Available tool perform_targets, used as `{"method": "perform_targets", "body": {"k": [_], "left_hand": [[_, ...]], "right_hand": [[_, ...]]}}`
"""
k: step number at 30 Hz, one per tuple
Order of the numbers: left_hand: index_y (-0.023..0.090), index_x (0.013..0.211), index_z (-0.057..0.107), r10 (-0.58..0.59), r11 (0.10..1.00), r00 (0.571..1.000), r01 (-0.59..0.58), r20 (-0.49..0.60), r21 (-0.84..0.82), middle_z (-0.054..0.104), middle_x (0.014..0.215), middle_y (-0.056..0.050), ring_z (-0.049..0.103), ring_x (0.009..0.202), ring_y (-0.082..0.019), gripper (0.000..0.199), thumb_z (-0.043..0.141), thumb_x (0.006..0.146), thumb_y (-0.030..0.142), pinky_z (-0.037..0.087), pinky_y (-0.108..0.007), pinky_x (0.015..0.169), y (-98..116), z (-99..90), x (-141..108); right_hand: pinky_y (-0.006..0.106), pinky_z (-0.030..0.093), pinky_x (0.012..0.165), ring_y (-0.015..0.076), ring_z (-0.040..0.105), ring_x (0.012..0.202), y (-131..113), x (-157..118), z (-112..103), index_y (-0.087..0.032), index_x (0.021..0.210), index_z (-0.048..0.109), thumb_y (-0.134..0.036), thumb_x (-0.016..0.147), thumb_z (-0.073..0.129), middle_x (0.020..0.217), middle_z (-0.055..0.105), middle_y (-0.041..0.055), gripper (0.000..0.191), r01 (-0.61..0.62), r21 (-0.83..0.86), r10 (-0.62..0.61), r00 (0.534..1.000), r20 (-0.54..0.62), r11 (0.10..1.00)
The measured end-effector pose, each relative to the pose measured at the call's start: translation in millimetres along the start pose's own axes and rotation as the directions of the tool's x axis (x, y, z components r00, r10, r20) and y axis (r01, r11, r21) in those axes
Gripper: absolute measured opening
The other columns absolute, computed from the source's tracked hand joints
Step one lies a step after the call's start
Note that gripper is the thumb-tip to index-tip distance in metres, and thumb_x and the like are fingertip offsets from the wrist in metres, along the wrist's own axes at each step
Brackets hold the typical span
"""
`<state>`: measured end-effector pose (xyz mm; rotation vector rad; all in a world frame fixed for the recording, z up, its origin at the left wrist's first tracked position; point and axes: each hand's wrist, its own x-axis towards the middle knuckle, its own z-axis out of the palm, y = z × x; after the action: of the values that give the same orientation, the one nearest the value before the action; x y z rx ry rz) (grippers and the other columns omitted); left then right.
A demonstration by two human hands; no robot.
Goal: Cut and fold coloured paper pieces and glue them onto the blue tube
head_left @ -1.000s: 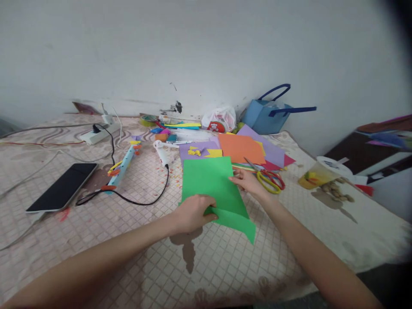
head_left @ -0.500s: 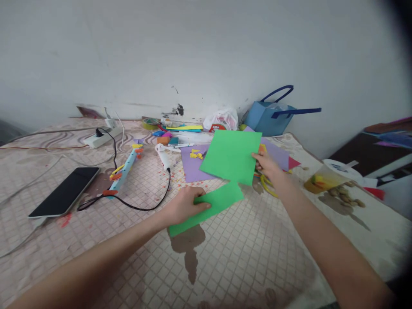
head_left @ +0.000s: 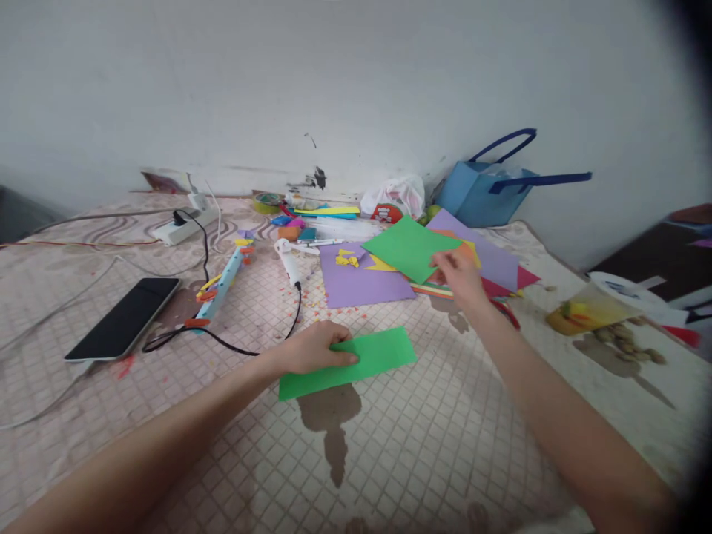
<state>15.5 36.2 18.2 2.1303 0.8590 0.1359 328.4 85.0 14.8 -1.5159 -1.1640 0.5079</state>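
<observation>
My left hand (head_left: 320, 348) pinches a long green paper strip (head_left: 383, 351) between thumb and fingers, low over the patterned tablecloth. To the right, my right hand (head_left: 459, 276) is at the lower right corner of a larger green sheet (head_left: 411, 246); its fingers are curled close together, and whether they still grip the sheet is unclear. That sheet lies on a pile of coloured papers. Beside the pile is a purple sheet (head_left: 361, 285) with small yellow scraps (head_left: 348, 259) on it.
A phone (head_left: 125, 319), a light blue stick with orange pieces (head_left: 222, 285), a white corded tool (head_left: 289, 263) and a power strip (head_left: 186, 226) lie left. A blue bag (head_left: 483, 194) stands at the back right, a tilted cup (head_left: 584, 311) and brown lumps (head_left: 626, 341) at the right.
The larger green sheet has moved down onto the coloured papers, away from the strip, and is turned. My left hand still holds the strip, now lying straighter. The view has shifted slightly.
</observation>
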Motion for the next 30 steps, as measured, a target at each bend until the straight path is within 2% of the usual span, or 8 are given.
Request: {"method": "perform_targets", "body": {"k": [2,4,6,8,13,16,24,30], "left_hand": [[0.016,0.066,0.052,0.003,1.000,1.000,-0.003,0.015,0.009,0.049,0.061,0.003,0.044,0.059,-0.011,0.024,0.053,0.075,0.038,0.029,-0.022,0.052,2.6,0.5,0.8],[0.016,0.067,0.053,0.009,1.000,1.000,-0.010,0.016,0.022,0.049,0.061,0.003,0.045,0.059,-0.011,0.024,0.053,0.075,0.038,0.028,-0.022,0.052,5.5,1.8,0.9],[0.016,0.067,0.055,0.013,0.999,1.000,-0.013,0.001,0.050,0.049,0.060,0.003,0.044,0.058,-0.011,0.022,0.054,0.074,0.038,0.027,-0.023,0.052,8.0,2.1,-0.9],[0.016,0.068,0.056,0.009,0.996,1.000,-0.007,-0.019,0.087,0.049,0.059,0.004,0.044,0.057,-0.011,0.020,0.056,0.072,0.036,0.026,-0.023,0.052,8.2,-0.7,-5.0],[0.016,0.065,0.058,-0.014,0.996,0.998,0.020,-0.067,0.090,0.053,0.060,0.004,0.047,0.058,-0.010,0.017,0.064,0.065,0.032,0.030,-0.021,0.052,-9.0,-19.8,-21.9],[0.016,0.068,0.058,-0.075,0.985,0.983,0.046,-0.166,-0.169,0.054,0.058,0.003,0.050,0.056,-0.010,0.019,0.064,0.068,0.034,0.035,-0.020,0.051,-25.3,-27.3,-27.1],[0.012,0.089,0.057,-0.304,0.781,0.843,-0.047,-0.444,-0.623,0.062,0.072,-0.001,0.059,0.065,-0.011,0.033,0.068,0.068,0.036,0.048,-0.024,0.061,-38.8,-24.8,-19.1],[0.012,0.077,0.055,-0.230,0.856,0.818,-0.087,-0.526,-0.510,0.057,0.063,0.001,0.048,0.048,-0.006,0.021,0.058,0.076,0.033,0.039,-0.019,0.049,-32.7,-17.0,-19.8]], "right_hand": [[0.024,0.049,0.052,0.0133,0.061,0.060,-11.4,-37.8,14.0,-0.016,0.080,0.064,-0.045,0.078,0.063,0.074,0.066,0.0047,0.029,-0.007,0.020,0.001,0.954,0.298,1.000],[0.026,0.050,0.064,0.0152,0.063,0.075,-22.6,-70.2,24.7,-0.016,0.091,0.064,-0.045,0.083,0.057,0.083,0.067,0.0068,0.031,0.020,0.085,-0.077,0.654,0.752,0.996],[0.026,0.049,0.068,0.0144,0.061,0.078,-30.8,-90.7,30.3,-0.018,0.095,0.062,-0.039,0.077,0.066,0.085,0.064,0.0041,0.028,0.035,0.107,-0.110,0.501,0.858,0.994],[0.024,0.047,0.065,0.0130,0.058,0.074,-33.5,-98.7,30.5,-0.019,0.094,0.061,-0.034,0.074,0.069,0.079,0.060,0.0011,0.026,0.048,0.090,-0.102,0.454,0.885,0.995],[0.023,0.043,0.060,0.0114,0.052,0.067,-18.8,-92.7,16.2,-0.020,0.097,0.056,-0.030,0.077,0.064,0.072,0.052,-0.0022,0.024,0.007,0.091,-0.082,0.511,0.856,0.996],[0.021,0.039,0.057,0.0105,0.049,0.064,-8.6,-89.7,7.3,-0.022,0.098,0.052,-0.030,0.080,0.062,0.072,0.050,-0.0032,0.023,-0.050,0.122,-0.077,0.529,0.845,0.991],[0.028,0.042,0.072,0.0156,0.055,0.081,-10.7,-92.3,0.7,-0.020,0.086,0.062,-0.029,0.081,0.057,0.086,0.060,0.0027,0.011,0.035,0.078,-0.085,0.485,0.870,0.996],[0.026,0.041,0.065,0.0144,0.053,0.073,-4.6,-89.6,0.2,-0.021,0.081,0.063,-0.027,0.076,0.059,0.080,0.059,0.0014,0.008,0.024,0.164,-0.109,0.840,0.532,0.986]]}}
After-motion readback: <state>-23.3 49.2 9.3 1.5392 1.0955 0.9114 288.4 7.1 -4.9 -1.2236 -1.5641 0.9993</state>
